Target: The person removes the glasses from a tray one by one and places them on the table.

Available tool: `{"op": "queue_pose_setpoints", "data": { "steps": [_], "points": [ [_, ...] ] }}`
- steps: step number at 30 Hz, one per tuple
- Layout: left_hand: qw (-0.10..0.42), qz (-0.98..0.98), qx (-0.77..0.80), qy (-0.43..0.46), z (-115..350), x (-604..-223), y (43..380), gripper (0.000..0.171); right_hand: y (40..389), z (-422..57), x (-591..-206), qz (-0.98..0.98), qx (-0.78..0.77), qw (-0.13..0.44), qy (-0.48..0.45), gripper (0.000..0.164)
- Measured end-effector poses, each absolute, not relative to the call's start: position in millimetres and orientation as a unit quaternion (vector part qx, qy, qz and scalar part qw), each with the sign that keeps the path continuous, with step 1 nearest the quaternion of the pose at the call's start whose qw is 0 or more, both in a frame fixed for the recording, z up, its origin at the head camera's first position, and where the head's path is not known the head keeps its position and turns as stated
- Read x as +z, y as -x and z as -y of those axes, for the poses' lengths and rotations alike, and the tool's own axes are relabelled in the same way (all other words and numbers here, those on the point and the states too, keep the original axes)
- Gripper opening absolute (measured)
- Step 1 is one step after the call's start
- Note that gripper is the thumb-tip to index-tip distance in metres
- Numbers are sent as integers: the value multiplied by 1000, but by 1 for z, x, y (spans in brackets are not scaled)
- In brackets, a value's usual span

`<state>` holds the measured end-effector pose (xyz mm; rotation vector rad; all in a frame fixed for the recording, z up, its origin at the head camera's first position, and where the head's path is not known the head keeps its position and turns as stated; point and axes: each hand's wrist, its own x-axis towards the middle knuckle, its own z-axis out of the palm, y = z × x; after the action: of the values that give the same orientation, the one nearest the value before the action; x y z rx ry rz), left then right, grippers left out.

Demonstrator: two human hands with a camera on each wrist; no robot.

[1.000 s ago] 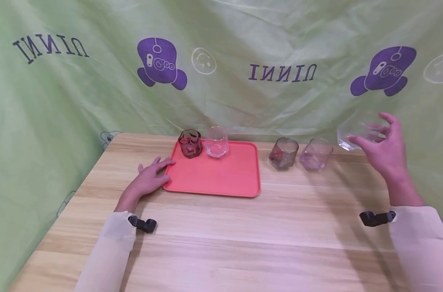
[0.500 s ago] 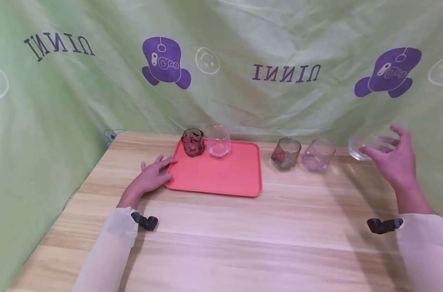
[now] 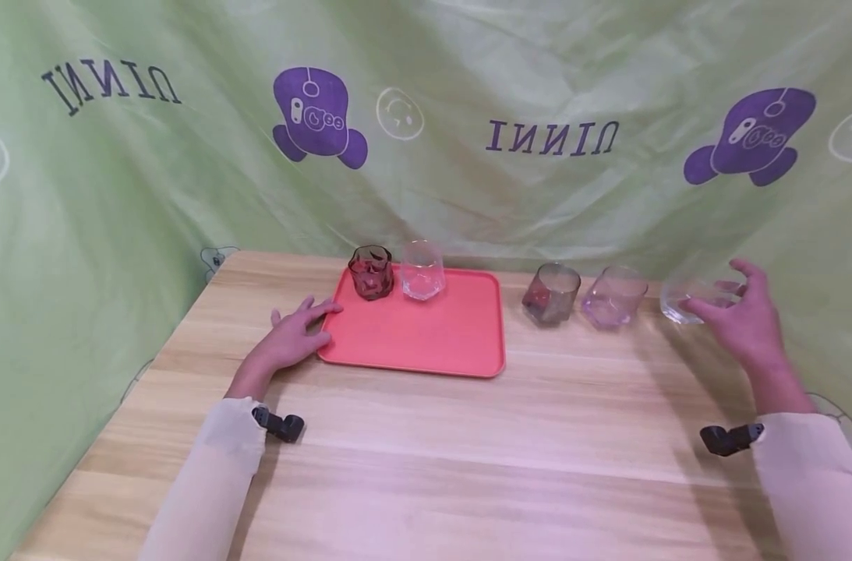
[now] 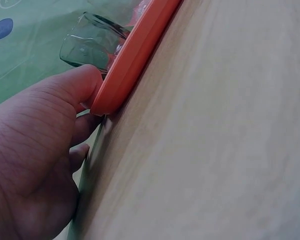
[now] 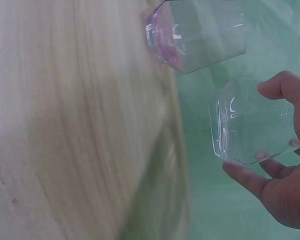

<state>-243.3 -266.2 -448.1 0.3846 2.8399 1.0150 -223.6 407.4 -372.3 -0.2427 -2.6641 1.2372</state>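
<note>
My right hand (image 3: 748, 319) grips a clear drinking glass (image 3: 681, 300) between thumb and fingers, at the far right of the table. In the right wrist view this clear glass (image 5: 250, 122) shows a gap between its base and the wooden surface. Just left of it stands a purple-tinted glass (image 3: 613, 300), then a grey-tinted glass (image 3: 553, 296). My left hand (image 3: 288, 340) touches the left edge of a red tray (image 3: 418, 343), its fingers fairly straight. In the left wrist view, a digit rests against the tray's rim (image 4: 132, 62).
On the tray's back left stand a dark faceted glass (image 3: 372, 273) and another clear glass (image 3: 422, 271), close together. A green curtain (image 3: 468, 195) with purple prints hangs right behind the wooden table (image 3: 433, 460).
My right hand, holding the clear glass, has come down, first drifting right and then back left toward the purple glass. My left hand has stayed at the tray's edge.
</note>
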Motion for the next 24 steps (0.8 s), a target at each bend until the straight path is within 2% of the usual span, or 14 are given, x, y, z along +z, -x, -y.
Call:
{"op": "queue_pose_setpoints", "data": {
  "steps": [9,17,24],
  "points": [
    [51,-931,338,-130,265,-447,244,57,230,-413,-388,902,418,76,78,113],
    [47,-929,344,-129,266,-448,243,57,231,-415,-391,907,409,71,74,108],
    [47,-932,337,-126,266,-448,245,57,235,-416,-396,906,412,60,72,110]
  ]
}}
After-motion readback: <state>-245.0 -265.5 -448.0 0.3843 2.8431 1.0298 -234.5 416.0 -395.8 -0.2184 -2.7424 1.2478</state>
